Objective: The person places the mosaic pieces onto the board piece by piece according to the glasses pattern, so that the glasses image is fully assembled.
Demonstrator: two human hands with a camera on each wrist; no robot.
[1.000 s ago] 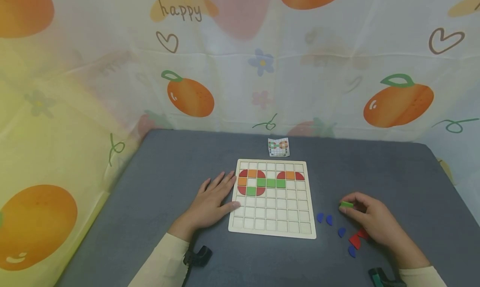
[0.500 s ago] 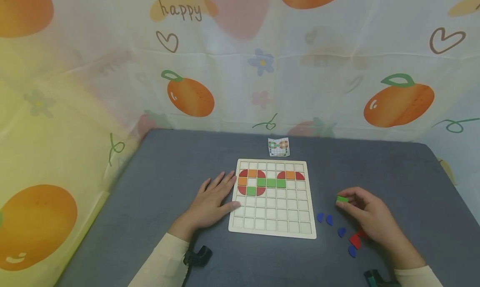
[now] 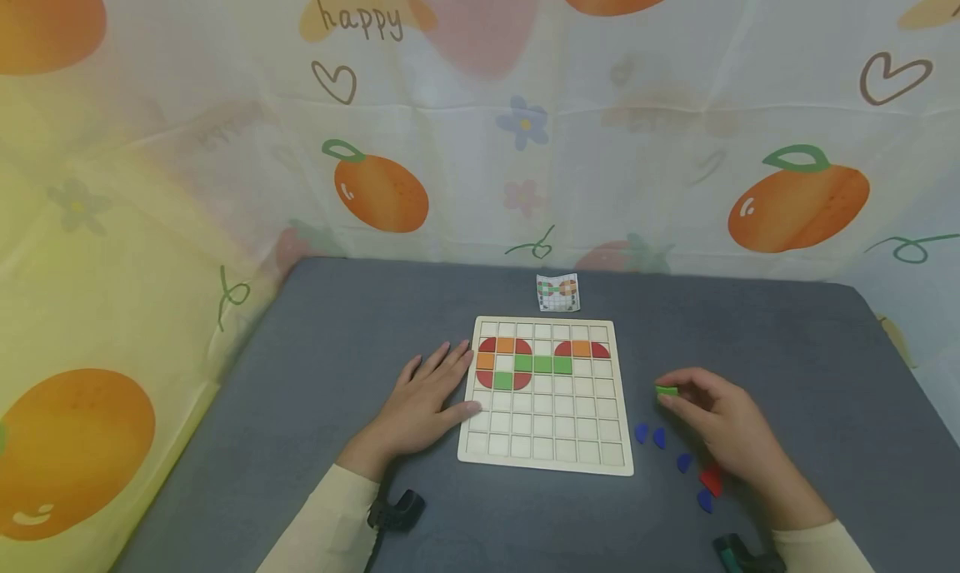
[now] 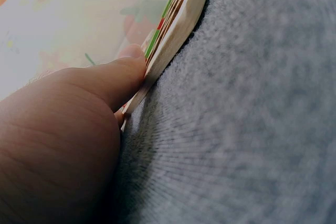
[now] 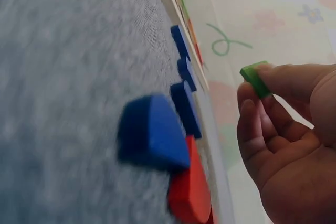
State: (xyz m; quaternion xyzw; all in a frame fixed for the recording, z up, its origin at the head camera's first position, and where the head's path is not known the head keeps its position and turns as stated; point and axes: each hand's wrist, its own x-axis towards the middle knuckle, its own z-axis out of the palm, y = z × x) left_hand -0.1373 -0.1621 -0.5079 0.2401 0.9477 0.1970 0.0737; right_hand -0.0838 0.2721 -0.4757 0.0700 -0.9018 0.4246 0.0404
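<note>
Being pinched by right hand (image 3: 726, 419): green tile (image 3: 667, 391), near board (image 3: 541, 429), three o'clock side. Board touched at nine o'clock by left hand (image 3: 426, 402), fingers extended. Tile probably light, stiff; best gripped by edges.

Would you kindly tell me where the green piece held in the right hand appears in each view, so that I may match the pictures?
Head: the green piece is right of the board, pinched by the right hand.
Left wrist: not in this picture.
Right wrist: right of centre, a little above mid-height.
Shared landmark: the board, seen from above in the head view and edge-on near upper centre in both wrist views.
</note>
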